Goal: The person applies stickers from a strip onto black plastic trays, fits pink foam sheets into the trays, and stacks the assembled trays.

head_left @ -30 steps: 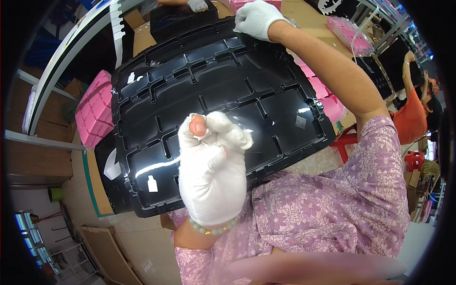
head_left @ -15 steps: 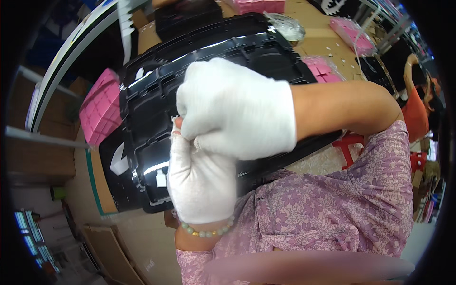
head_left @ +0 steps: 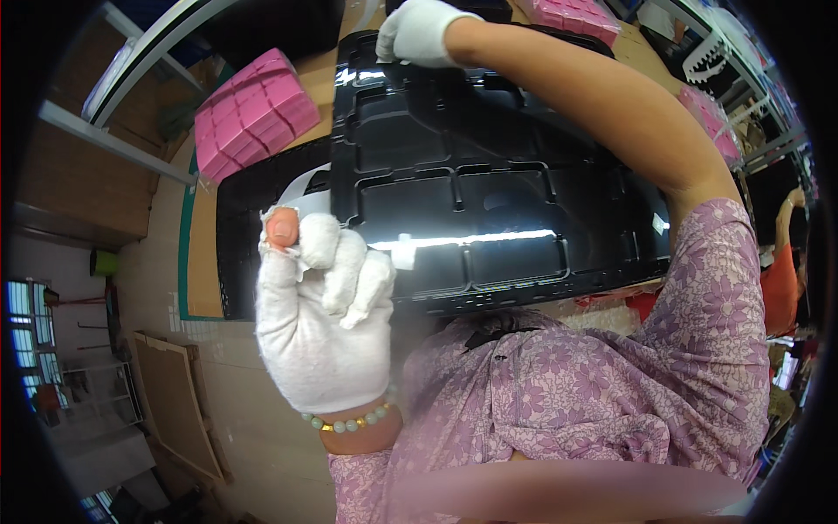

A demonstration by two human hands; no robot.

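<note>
A large black plastic tray with moulded compartments (head_left: 506, 196) lies in front of me. My left hand (head_left: 323, 323), in a white glove with the thumb tip bare, is raised by the tray's near left corner. Its fingers are curled in, and what they hold, if anything, is hidden. My right hand (head_left: 426, 35), also gloved, reaches across to the far left corner of the tray. Its bent fingertips meet the rim there; anything small between them cannot be made out. A small white label (head_left: 404, 251) sits on the tray's near part. Behind my left hand shows a curved white strip (head_left: 305, 188).
Another black tray (head_left: 249, 227) lies underneath, jutting out on the left. Pink wrapped blocks (head_left: 257, 113) stand at the left, and another pink pack (head_left: 572, 17) is at the back. A metal frame bar (head_left: 113, 144) runs along the left. Someone in orange (head_left: 781, 288) is at far right.
My hands were together over the tray; now the right has moved away to the far left corner and the left has come down leftward. The tray appears turned and shifted right.
</note>
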